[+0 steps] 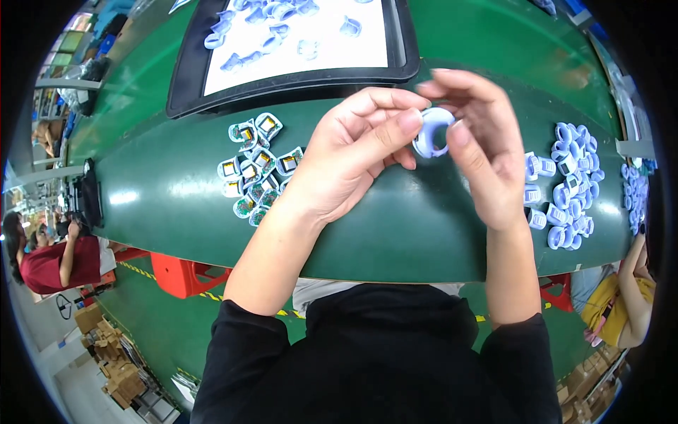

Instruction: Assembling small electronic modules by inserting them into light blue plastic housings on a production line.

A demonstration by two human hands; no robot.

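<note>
A light purple ring-shaped plastic shell point(428, 134) is held above the table between both hands. My left hand point(367, 138) pinches its left edge between thumb and fingers. On the other side, my right hand point(487, 134) curls around it, with the thumb tip at its right rim; the index finger is raised apart, and the remaining fingers are partly hidden. To the left of my left wrist lies a group of small shells with circuit boards point(258, 166) showing. More light purple ring-shaped shells point(575, 187) sit in a cluster beyond my right wrist.
A black tray point(296, 83) with a white lining and loose purple pieces stands at the table's far side. The green table point(381, 240) curves across the view. A red stool point(176, 274) is below its left edge. Other people sit at far left point(67, 265) and far right point(621, 304).
</note>
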